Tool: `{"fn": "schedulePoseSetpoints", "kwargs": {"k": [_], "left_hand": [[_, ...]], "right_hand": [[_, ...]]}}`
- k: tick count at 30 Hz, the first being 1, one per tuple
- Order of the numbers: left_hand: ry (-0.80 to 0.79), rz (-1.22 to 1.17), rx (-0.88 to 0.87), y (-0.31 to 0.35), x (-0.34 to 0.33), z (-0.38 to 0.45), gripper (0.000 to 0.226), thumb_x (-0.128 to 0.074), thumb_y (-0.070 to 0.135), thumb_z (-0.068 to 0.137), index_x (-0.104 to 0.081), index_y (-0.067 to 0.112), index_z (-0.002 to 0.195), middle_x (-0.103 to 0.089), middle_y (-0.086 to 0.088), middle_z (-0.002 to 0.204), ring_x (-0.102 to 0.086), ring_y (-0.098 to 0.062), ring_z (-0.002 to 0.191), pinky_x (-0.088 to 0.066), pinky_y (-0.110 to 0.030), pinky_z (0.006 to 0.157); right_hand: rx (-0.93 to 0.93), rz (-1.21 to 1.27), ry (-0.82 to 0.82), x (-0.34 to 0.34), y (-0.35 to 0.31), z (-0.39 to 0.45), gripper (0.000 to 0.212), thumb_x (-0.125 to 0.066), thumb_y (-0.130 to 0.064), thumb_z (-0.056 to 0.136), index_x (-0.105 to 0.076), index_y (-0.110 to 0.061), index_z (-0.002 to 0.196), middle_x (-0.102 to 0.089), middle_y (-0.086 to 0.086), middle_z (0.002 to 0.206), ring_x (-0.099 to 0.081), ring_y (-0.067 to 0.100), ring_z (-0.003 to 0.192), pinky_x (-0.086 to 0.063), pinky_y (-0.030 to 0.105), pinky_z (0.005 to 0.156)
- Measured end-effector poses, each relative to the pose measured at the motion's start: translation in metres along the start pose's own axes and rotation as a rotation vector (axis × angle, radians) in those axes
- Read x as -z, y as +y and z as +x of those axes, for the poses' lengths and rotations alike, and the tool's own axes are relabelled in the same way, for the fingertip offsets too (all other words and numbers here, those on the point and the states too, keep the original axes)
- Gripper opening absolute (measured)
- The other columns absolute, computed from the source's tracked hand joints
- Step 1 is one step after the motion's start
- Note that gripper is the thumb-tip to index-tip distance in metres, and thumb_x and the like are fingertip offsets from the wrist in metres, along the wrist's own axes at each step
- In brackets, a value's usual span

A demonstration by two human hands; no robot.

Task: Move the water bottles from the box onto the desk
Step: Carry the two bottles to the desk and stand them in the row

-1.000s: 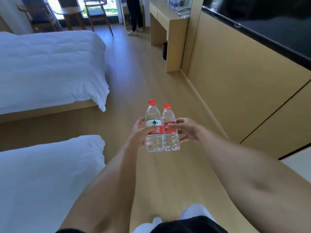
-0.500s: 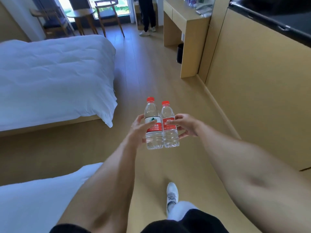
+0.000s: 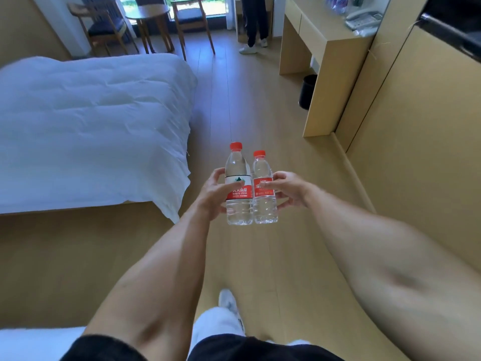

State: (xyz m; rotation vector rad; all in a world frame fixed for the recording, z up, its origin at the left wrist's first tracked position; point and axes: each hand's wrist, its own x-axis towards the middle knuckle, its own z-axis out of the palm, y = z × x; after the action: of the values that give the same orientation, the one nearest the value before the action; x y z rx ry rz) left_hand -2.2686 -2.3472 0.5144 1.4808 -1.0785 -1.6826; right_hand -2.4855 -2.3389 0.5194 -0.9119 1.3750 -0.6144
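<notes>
Left hand [image 3: 212, 195] grips taller bottle [image 3: 239, 187], right hand [image 3: 287, 190] grips shorter bottle [image 3: 264, 188]; two bottles, upright, touching

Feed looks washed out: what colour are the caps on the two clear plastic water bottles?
Red, both caps; seen clearly in the head view.

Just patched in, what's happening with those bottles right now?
A person is carrying two water bottles, one in each hand, held upright side by side over the wooden floor. The left hand grips the taller bottle and the right hand grips the shorter bottle, both red-capped. The desk lies ahead on the right, past the bed, so neither bottle is set down yet. Another person stands near the window.
</notes>
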Motion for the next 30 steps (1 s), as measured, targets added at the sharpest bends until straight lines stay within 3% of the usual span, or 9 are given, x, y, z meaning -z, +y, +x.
{"fn": "schedulePoseSetpoints", "kwargs": {"k": [4, 11, 17, 23, 26, 30], "left_hand": [[-0.031, -0.003, 0.005, 0.026, 0.011, 0.066, 0.062, -0.082, 0.016, 0.082, -0.049, 0.032, 0.132, -0.071, -0.016, 0.109, -0.075, -0.029, 0.087, -0.060, -0.047, 0.067], [-0.118, 0.014, 0.034, 0.090, 0.035, 0.210, 0.060, -0.081, 0.015, 0.084, -0.049, 0.037, 0.129, -0.073, -0.016, 0.107, -0.075, -0.034, 0.094, -0.058, -0.063, 0.080], [-0.193, 0.050, 0.049, 0.157, 0.050, 0.318, 0.049, -0.080, 0.015, 0.084, -0.053, 0.040, 0.116, -0.074, -0.017, 0.106, -0.075, -0.033, 0.093, -0.059, -0.061, 0.078], [-0.232, 0.049, 0.046, 0.198, 0.061, 0.404, 0.053, -0.080, 0.014, 0.084, -0.052, 0.034, 0.124, -0.074, -0.015, 0.097, -0.074, -0.027, 0.078, -0.061, -0.050, 0.066], [-0.219, 0.061, 0.056, 0.215, 0.064, 0.449, 0.053, -0.081, 0.014, 0.083, -0.053, 0.033, 0.123, -0.075, -0.015, 0.097, -0.074, -0.028, 0.080, -0.061, -0.054, 0.070], [-0.218, 0.084, 0.071, 0.241, 0.061, 0.512, 0.057, -0.082, 0.014, 0.082, -0.052, 0.032, 0.127, -0.075, -0.015, 0.097, -0.075, -0.028, 0.082, -0.062, -0.053, 0.068]], "right_hand": [[0.004, 0.011, 0.007, 0.016, -0.028, 0.059, 0.041, -0.078, -0.022, 0.085, -0.058, -0.008, 0.119, -0.073, 0.010, 0.107, -0.072, 0.027, 0.098, -0.056, 0.059, 0.089], [0.015, 0.047, 0.077, 0.045, -0.101, 0.179, 0.037, -0.079, -0.020, 0.084, -0.055, -0.016, 0.113, -0.072, 0.008, 0.101, -0.072, 0.024, 0.087, -0.059, 0.047, 0.069], [-0.008, 0.085, 0.155, 0.068, -0.168, 0.262, 0.043, -0.079, -0.020, 0.084, -0.055, -0.016, 0.118, -0.073, 0.010, 0.103, -0.071, 0.026, 0.091, -0.059, 0.048, 0.071], [-0.023, 0.105, 0.173, 0.091, -0.212, 0.339, 0.046, -0.079, -0.020, 0.083, -0.054, -0.017, 0.122, -0.074, 0.011, 0.103, -0.072, 0.027, 0.094, -0.059, 0.053, 0.078], [-0.024, 0.119, 0.162, 0.102, -0.231, 0.379, 0.048, -0.079, -0.020, 0.083, -0.054, -0.017, 0.123, -0.074, 0.012, 0.106, -0.072, 0.029, 0.098, -0.058, 0.055, 0.081], [-0.021, 0.150, 0.154, 0.128, -0.252, 0.436, 0.050, -0.079, -0.020, 0.084, -0.053, -0.016, 0.126, -0.072, 0.014, 0.109, -0.071, 0.029, 0.097, -0.059, 0.051, 0.073]]}}
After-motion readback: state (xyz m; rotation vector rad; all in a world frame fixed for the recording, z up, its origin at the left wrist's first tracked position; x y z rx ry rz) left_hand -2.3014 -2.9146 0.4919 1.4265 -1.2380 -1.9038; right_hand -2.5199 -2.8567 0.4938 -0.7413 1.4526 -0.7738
